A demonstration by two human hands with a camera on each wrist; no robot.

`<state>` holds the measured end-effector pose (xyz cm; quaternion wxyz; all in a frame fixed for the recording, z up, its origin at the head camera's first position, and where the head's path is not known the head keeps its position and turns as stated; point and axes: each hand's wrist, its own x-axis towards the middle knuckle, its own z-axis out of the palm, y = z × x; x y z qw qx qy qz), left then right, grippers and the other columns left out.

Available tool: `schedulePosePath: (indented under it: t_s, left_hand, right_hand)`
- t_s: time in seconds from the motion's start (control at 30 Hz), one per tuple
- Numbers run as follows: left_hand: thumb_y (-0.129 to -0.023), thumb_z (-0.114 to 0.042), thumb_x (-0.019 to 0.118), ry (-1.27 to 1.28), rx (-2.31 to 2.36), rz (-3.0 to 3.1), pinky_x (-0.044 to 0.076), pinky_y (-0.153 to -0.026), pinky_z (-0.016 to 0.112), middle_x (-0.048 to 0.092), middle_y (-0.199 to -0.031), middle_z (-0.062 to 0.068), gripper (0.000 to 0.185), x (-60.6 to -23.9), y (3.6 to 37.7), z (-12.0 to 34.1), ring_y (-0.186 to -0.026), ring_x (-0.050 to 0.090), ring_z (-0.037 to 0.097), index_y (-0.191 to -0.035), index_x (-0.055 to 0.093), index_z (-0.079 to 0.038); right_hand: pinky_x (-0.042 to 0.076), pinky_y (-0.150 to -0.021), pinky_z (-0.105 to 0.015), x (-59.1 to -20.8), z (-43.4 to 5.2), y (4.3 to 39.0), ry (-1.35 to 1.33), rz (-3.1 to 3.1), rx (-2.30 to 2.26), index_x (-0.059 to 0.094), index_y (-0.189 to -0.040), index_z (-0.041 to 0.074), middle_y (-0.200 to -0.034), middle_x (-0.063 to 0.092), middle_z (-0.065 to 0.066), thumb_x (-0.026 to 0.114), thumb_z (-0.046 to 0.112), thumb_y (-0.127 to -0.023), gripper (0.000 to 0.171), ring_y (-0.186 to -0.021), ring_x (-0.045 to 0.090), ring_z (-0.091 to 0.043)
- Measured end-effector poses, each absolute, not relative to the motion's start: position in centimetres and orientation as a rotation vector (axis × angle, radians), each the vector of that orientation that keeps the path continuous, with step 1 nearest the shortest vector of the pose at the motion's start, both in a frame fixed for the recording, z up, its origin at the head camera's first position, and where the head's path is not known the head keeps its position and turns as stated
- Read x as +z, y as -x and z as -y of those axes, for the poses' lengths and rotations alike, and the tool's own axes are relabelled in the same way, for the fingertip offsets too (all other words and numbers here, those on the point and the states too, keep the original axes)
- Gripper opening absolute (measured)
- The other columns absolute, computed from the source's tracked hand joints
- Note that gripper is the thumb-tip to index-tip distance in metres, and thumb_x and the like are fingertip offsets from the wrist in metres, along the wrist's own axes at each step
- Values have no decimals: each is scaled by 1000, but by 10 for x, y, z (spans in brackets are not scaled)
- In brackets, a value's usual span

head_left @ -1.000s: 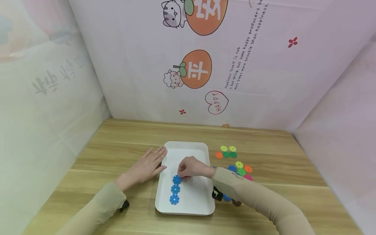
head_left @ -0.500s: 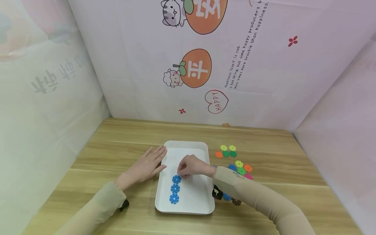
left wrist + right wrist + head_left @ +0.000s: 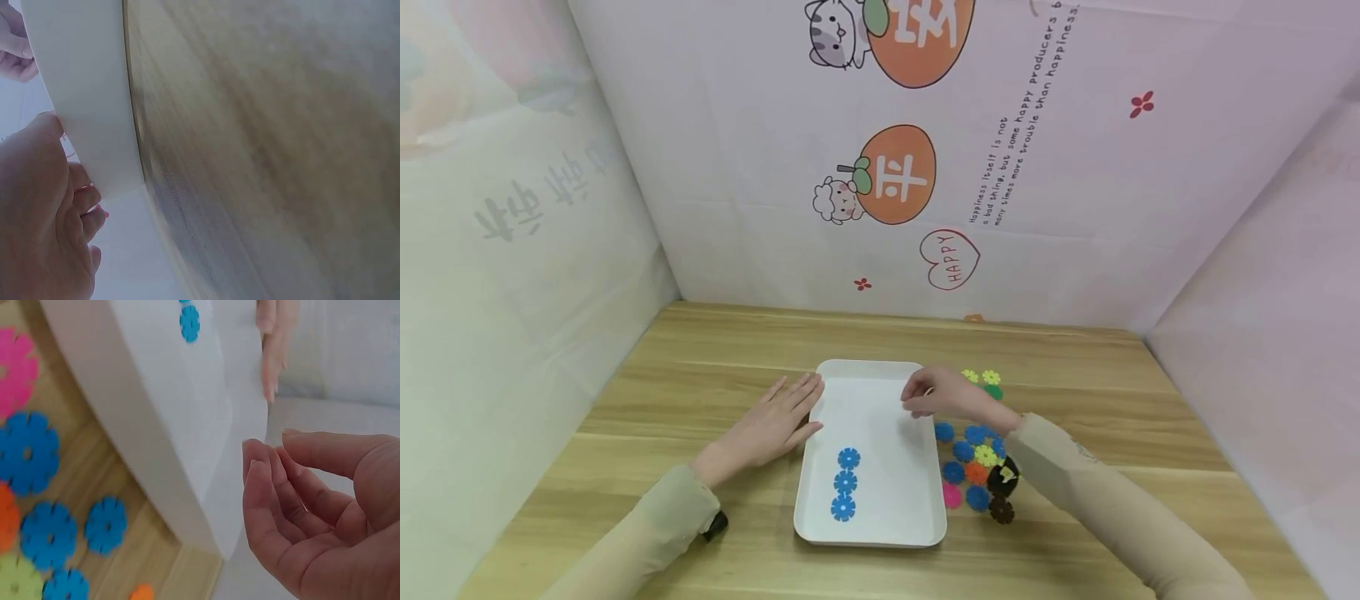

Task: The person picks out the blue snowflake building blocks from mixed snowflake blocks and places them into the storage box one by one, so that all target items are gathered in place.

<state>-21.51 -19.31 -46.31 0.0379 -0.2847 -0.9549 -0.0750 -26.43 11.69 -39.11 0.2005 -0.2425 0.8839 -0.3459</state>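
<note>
Three blue notched plastic discs (image 3: 846,481) lie in a touching or nearly touching column on the left part of a white tray (image 3: 880,533). My left hand (image 3: 775,423) rests against the tray's left rim, its fingers extended. Over the tray's right rim hovers my right hand (image 3: 951,393). In the right wrist view, that hand (image 3: 319,512) has loosely bent fingers, the thumb stands apart from them, and nothing is held. The left wrist view has the fingers of my left hand (image 3: 47,206) at the tray's outer wall (image 3: 87,94).
Right of the tray lies a loose pile of similar discs: several blue discs (image 3: 953,472), a pink disc (image 3: 952,497), an orange disc (image 3: 976,473) and a brown disc (image 3: 1002,510). Yellow discs (image 3: 991,377) and a green disc (image 3: 993,392) lie farther back, partly behind my right hand.
My right hand has left the top blue disc in the column and moved right and back to the tray's right rim. The left hand stays in place.
</note>
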Motion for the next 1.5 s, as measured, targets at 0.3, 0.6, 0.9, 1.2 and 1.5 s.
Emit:
schedulePosePath:
  t_s: [0.3,0.6,0.9,1.2,1.5]
  left_hand:
    - [-105,-43,43,871,-244,2933,20,-125,57,26,-164,15,66,-464,214,194,-153,25,32,-156,28,-3]
    - [-105,-44,43,864,-254,2946,18,-125,56,25,-164,14,67,-466,214,193,-153,24,31,-156,26,-4]
    - [-105,-45,42,860,-257,2958,17,-126,56,23,-165,13,68,-466,214,193,-154,22,30,-157,25,-4]
    - [-105,-45,42,862,-244,2947,18,-125,56,24,-165,13,68,-466,214,193,-154,23,31,-157,26,-4]
    - [-105,-44,42,857,-239,2946,19,-125,56,26,-164,15,68,-465,215,193,-153,24,31,-156,26,-4]
  right_hand:
    - [56,-67,-31,-397,-182,268,668,-2609,-946,70,-98,-3,-90,71,-16,69,9,-90,14,-75,62,-16]
    - [55,-69,-29,-415,-221,258,456,-2671,-822,68,-101,-3,-92,70,-12,71,13,-89,20,-80,63,-15]
    - [57,-70,-29,-426,-236,260,441,-2687,-805,67,-99,-3,-92,70,-12,77,8,-82,23,-81,64,-15]
    - [58,-71,-31,-437,-231,265,378,-2751,-669,69,-95,-2,-90,70,-10,83,10,-76,26,-78,64,-16]
    - [56,-67,-29,-439,-229,267,363,-2749,-672,69,-92,0,-88,69,-8,83,10,-76,23,-76,61,-16]
